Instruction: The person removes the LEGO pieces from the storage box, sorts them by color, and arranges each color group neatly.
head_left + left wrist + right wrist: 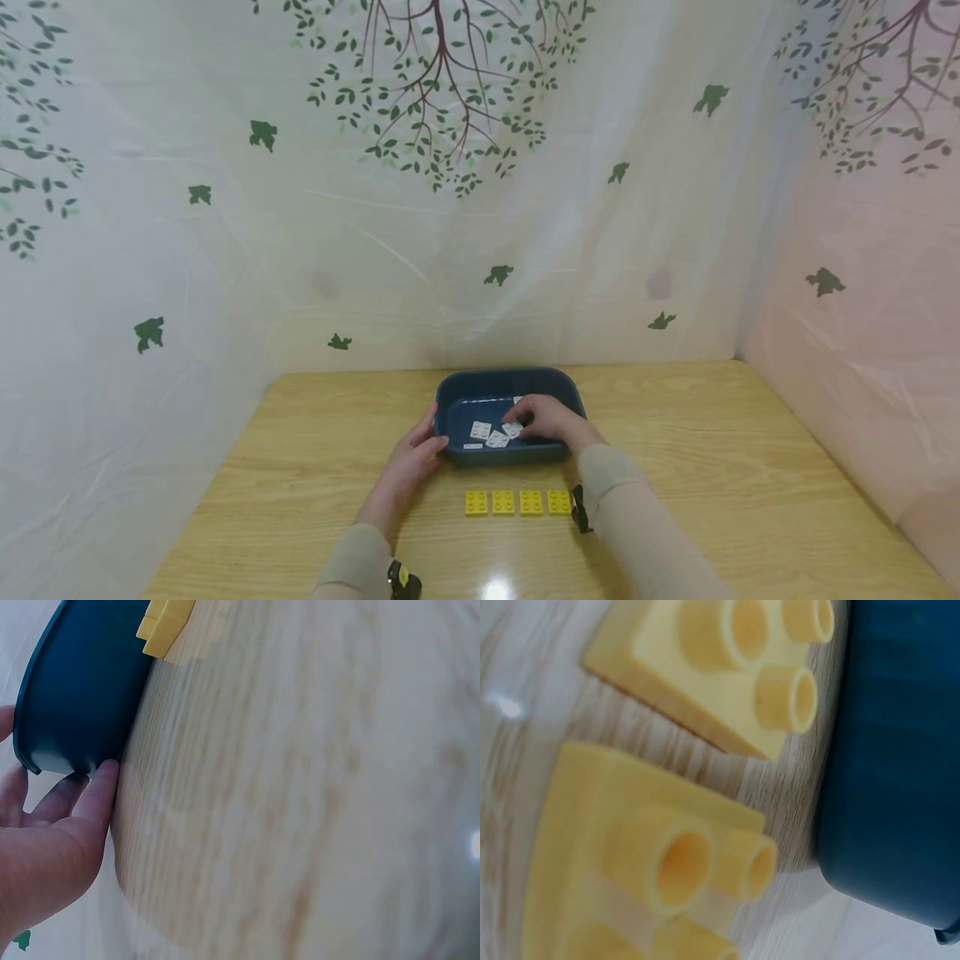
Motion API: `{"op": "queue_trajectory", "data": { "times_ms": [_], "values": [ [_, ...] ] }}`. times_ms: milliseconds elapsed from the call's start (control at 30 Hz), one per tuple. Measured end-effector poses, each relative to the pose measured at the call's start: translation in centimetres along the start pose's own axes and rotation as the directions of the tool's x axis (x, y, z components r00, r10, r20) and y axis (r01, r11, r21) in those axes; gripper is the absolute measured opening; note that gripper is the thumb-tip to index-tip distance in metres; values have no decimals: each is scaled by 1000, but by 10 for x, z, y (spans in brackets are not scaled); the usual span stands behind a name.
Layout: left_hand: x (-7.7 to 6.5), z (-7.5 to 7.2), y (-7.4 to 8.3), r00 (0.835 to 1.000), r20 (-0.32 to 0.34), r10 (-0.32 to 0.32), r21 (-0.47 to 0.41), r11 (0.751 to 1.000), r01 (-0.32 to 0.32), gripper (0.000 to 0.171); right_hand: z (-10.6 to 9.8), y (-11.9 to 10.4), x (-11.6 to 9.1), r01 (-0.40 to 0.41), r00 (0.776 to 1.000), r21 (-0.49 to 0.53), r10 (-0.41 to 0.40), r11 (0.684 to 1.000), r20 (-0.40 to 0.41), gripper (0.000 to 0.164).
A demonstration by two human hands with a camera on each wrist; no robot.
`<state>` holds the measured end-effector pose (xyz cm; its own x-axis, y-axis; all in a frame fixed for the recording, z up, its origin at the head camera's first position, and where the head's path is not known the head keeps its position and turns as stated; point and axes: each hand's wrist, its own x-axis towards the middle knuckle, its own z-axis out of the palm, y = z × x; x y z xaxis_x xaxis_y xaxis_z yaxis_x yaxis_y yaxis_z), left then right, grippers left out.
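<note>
A dark blue bin [486, 457] stands on the table, with several flat white studded toy bricks [481, 430] inside. My left hand [415, 447] grips its left end, fingers along the outer wall and thumb at the near corner. The left wrist view shows fingertips [109, 769] against the bin's wall [82, 690]. Reaching over the near right rim, my right hand [551, 418] pinches a white brick [512, 430] between thumb and fingers, low inside the bin. The right wrist view shows the bin's outside [900, 765] but not the right hand.
Several yellow studded bricks [503, 502] lie in a row on the wooden table [300, 483], just in front of the bin. Two of these yellow bricks [652, 847] show large in the right wrist view. A printed sheet [450, 317] hangs behind the table and along both sides.
</note>
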<state>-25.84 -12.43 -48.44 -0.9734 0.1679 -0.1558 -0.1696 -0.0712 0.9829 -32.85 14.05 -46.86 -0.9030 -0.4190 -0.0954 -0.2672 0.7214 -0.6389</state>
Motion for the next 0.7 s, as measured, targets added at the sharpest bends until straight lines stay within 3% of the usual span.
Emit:
{"op": "queue_trajectory", "data": {
  "times_ms": [167, 400, 700],
  "values": [
    [3, 0, 0, 1000, 2, 14, -17, 1000, -14, 66, -2, 0, 3, 28, 1000, -26, -28, 999, 0, 30],
    [8, -1, -2, 1000, -2, 25, -28, 999, -25, 67, -4, 3, 8, 176, 984, -158, -178, 972, 0, 27],
    [13, 1, -4, 999, -16, 31, -40, 999, -31, 66, -8, 7, 12, 187, 977, -151, -200, 971, -74, 26]
  ]
}}
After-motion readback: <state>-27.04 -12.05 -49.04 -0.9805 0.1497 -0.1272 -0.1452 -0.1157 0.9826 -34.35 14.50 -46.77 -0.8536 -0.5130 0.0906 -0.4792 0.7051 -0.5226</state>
